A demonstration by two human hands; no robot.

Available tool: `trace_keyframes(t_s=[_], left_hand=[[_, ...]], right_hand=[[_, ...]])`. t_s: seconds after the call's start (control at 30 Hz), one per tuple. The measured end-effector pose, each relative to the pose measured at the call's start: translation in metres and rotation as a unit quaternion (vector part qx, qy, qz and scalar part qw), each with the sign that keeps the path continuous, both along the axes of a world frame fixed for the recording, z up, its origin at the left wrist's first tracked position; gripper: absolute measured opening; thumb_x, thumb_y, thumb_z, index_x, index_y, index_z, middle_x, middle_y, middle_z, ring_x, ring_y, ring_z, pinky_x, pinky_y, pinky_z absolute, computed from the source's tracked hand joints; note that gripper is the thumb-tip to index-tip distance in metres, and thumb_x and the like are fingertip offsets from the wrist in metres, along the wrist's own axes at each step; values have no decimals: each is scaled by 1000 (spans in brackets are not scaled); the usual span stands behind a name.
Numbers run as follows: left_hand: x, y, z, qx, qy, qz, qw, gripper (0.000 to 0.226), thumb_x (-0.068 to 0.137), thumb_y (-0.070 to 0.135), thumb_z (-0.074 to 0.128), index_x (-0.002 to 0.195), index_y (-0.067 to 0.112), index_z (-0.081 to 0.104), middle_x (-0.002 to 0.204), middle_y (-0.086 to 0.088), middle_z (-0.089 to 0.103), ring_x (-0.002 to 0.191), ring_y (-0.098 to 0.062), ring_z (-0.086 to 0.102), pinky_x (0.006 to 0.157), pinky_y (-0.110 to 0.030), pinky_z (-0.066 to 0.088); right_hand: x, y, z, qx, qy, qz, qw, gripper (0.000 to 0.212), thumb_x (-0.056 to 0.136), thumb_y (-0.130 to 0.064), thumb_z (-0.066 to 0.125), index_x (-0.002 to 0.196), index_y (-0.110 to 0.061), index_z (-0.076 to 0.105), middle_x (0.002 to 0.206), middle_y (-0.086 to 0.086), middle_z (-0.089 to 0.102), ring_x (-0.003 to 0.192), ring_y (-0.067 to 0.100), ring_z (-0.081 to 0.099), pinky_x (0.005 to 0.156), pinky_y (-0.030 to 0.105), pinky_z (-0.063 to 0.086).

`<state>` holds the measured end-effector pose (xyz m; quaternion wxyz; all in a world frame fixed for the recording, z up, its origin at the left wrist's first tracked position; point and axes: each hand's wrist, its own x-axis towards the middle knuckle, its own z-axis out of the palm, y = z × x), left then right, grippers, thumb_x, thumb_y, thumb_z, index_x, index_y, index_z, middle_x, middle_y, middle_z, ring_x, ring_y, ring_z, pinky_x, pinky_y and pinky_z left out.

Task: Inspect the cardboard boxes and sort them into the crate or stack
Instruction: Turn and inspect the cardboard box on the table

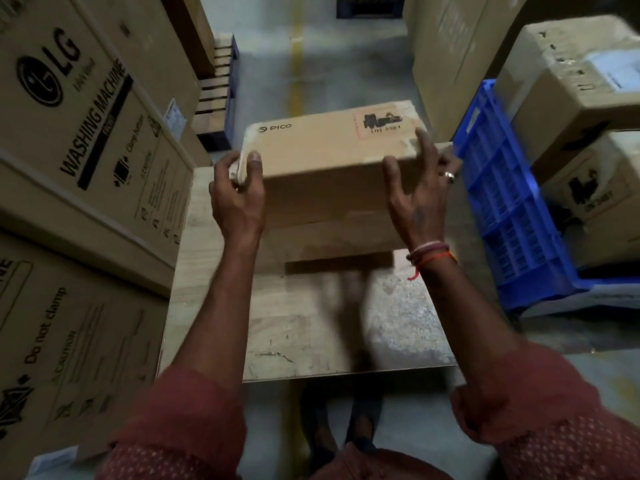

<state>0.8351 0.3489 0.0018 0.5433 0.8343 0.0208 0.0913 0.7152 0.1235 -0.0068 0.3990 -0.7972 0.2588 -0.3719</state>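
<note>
A brown cardboard box (329, 168) marked PICO, with a red-framed label near its right end, is held up over a wooden table (311, 327). My left hand (237, 188) grips its left end, thumb on the near face and fingers curled round the edge. At the right end, my right hand (419, 188) holds the box with fingers spread over the top corner and near face. A blue plastic crate (502, 199) stands to the right of the table. A stack of cardboard boxes (581, 109) sits beyond the crate at the far right.
Large LG washing machine cartons (86, 140) wall in the left side. More tall cartons (450, 57) stand behind the table on the right. A wooden pallet (216, 88) lies on the grey floor beyond, with a yellow floor line (297, 57). My feet show under the table's near edge.
</note>
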Motion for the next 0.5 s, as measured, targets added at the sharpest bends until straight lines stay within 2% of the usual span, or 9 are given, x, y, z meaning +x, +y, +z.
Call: trace_keyframes(t_s=[0.1,0.23,0.33,0.4,0.43,0.47,0.5], left_hand=[[-30,11,-16,-7,-26,16,999,49,85,63,62,122,32,56,116,-3,67,98,-18,65,85,-41,57],[-53,23,-33,0,13,13,1000,47,81,59,67,121,37,56,114,-4,66,97,-20,66,84,-45,58],[-61,28,-34,27,10,2,1000,45,89,50,71,127,32,56,123,-1,61,101,-18,64,84,-39,57],[-63,26,-30,54,17,0,998,47,95,43,69,135,26,53,131,-2,57,106,-18,61,81,-31,51],[-64,24,-30,70,17,-2,997,48,97,41,66,140,25,51,136,-3,54,108,-17,60,82,-29,46],[-66,20,-30,87,14,-8,996,49,100,39,62,145,25,49,141,-3,52,110,-16,59,83,-28,43],[-69,17,-30,102,7,-18,995,49,103,38,57,150,27,47,146,-3,49,114,-16,58,85,-28,41]], right_hand=[[-34,17,-17,25,-17,16,999,55,96,-51,63,143,-25,55,132,13,34,122,22,46,105,31,49],[-64,30,-39,28,11,8,1000,43,100,-40,61,137,-19,59,127,14,39,116,15,46,102,19,44],[-78,29,-45,1,49,4,999,36,101,-39,60,131,-18,59,124,12,45,111,15,49,100,37,48],[-77,24,-39,-67,106,-2,992,40,99,-48,57,130,-24,59,130,13,47,123,25,48,103,52,46],[-71,22,-33,-113,155,-1,981,45,98,-54,53,135,-28,57,139,15,45,136,29,42,108,61,41],[-62,22,-25,-158,208,11,965,51,98,-58,49,142,-33,51,153,16,37,148,31,31,117,72,25],[-52,23,-18,-201,256,33,945,58,100,-62,44,152,-37,42,166,13,23,156,31,17,116,75,7]])
